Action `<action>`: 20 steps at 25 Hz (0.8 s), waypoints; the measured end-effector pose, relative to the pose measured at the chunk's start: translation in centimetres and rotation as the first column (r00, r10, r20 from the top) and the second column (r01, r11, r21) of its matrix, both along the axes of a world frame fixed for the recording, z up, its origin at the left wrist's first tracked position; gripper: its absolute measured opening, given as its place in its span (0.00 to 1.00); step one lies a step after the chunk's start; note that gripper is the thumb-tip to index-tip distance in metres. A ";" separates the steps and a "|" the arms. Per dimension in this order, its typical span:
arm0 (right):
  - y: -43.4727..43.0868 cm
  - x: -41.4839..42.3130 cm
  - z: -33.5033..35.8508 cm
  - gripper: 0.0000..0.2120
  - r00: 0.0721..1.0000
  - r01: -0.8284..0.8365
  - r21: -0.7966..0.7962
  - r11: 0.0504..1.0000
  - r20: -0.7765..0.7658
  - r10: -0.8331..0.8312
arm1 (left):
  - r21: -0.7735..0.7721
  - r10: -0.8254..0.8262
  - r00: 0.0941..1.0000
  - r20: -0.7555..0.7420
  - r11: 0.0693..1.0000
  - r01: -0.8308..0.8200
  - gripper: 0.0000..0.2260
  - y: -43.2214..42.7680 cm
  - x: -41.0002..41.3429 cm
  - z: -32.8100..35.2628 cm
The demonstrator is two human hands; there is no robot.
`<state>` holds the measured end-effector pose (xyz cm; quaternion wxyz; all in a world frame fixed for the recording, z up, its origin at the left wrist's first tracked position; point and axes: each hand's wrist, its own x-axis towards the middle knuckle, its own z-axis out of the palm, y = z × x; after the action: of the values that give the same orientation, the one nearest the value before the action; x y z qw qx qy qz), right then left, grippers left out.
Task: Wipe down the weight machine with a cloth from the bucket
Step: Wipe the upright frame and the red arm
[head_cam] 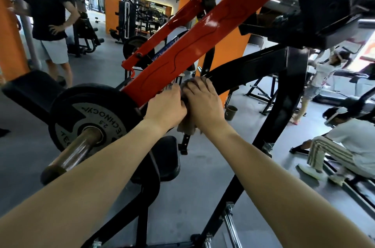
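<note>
The weight machine has a red lever arm [194, 43] that slopes up to the right, and a black frame [284, 77]. A black weight plate [89, 118] sits on a chrome sleeve [75, 148] at the arm's lower end. A brownish cloth [187, 129] is bunched between my two hands at the lower edge of the red arm. My left hand [165, 108] grips the cloth with curled fingers. My right hand [205, 101] lies over the cloth with its fingers bent down around it. Most of the cloth is hidden under the hands. No bucket shows for certain.
A small brown container [231, 112] stands on the floor past the machine. A black seat pad [170, 156] lies below my arms. One person stands at the left [50, 14], another crouches at the right [345, 142], a third stands farther back right. Grey floor spreads around.
</note>
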<state>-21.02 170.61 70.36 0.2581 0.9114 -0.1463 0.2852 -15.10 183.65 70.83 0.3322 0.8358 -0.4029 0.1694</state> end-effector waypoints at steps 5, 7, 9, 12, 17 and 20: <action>-2.4 -1.2 2.9 0.20 0.961 0.066 0.091 0.994 0.264 -0.088 | -0.015 -0.037 0.999 -0.019 0.999 0.036 0.09 -1.3 0.1 1.1; -1.8 -0.9 1.7 0.22 0.966 0.049 0.102 0.994 0.250 -0.073 | -0.032 -0.057 0.998 -0.023 0.998 0.056 0.09 -1.7 0.0 1.1; -2.2 -1.5 1.1 0.25 0.993 -0.013 0.029 0.999 0.120 0.010 | -0.028 -0.081 0.997 -0.014 0.996 0.081 0.10 -2.0 0.0 1.1; -4.8 -3.2 3.3 0.24 0.992 -0.031 -0.010 0.999 0.119 0.032 | -0.029 -0.097 0.995 -0.006 0.995 0.096 0.09 -2.7 -0.1 1.7; -5.7 -3.3 3.8 0.25 0.930 -0.002 0.202 0.979 0.361 -0.073 | -0.040 -0.093 0.996 -0.008 0.995 0.092 0.08 -4.3 -0.8 2.5; -5.7 -3.9 3.3 0.29 0.970 -0.104 0.154 0.982 0.235 0.066 | -0.021 -0.086 0.996 -0.007 0.996 0.086 0.09 -5.1 -1.8 2.9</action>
<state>-24.96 164.87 73.71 0.1504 0.8961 -0.1589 0.3862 -16.90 178.53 73.77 0.3495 0.8149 -0.4354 0.1557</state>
